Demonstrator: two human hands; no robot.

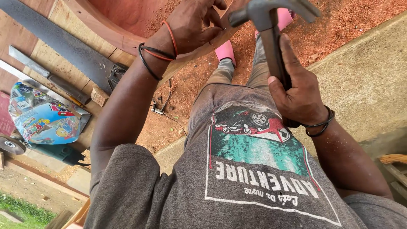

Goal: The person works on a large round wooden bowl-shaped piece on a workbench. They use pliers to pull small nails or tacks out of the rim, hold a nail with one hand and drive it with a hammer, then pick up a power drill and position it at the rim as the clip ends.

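My right hand (296,91) grips the dark handle of a claw hammer (268,25), whose steel head is raised near the top of the view. My left hand (193,23), with red and black bands on the wrist, pinches a small nail (221,29) against the edge of a curved reddish wooden piece (123,25). The hammer head hangs just right of the left hand's fingers, apart from them. My grey printed shirt fills the lower view.
A long hand saw (63,44), a flat blade tool (46,74) and a small wood block (99,95) lie on plywood at left. A colourful bag (42,116) and a green power tool (55,152) sit below. Red sawdust covers the ground; a concrete slab (364,72) lies right.
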